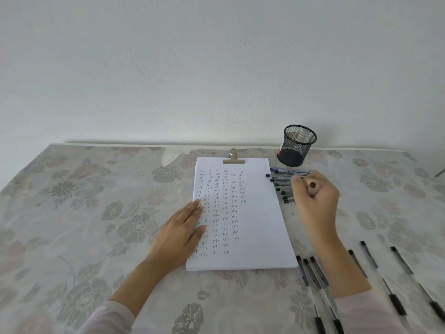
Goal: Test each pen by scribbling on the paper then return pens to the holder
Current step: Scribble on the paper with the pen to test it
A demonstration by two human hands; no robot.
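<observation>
A white paper stack (255, 213) under a brass clip (233, 158) carries columns of small scribbles. My left hand (179, 233) lies flat on its left edge and holds nothing. The black mesh holder (297, 145) stands tilted at the back, right of the clip. Just below it, several pens (283, 186) lie in a row beside the paper. My right hand (314, 198) is over the right end of that row, slightly blurred. Its fingers and thumb are pinched shut on what looks like a clear pen barrel.
More black-capped pens lie near the front: one group (313, 273) by the paper's lower right corner, others (397, 266) spread out right of my forearm. A floral cloth (84, 213) covers the table, and a white wall rises behind the far edge.
</observation>
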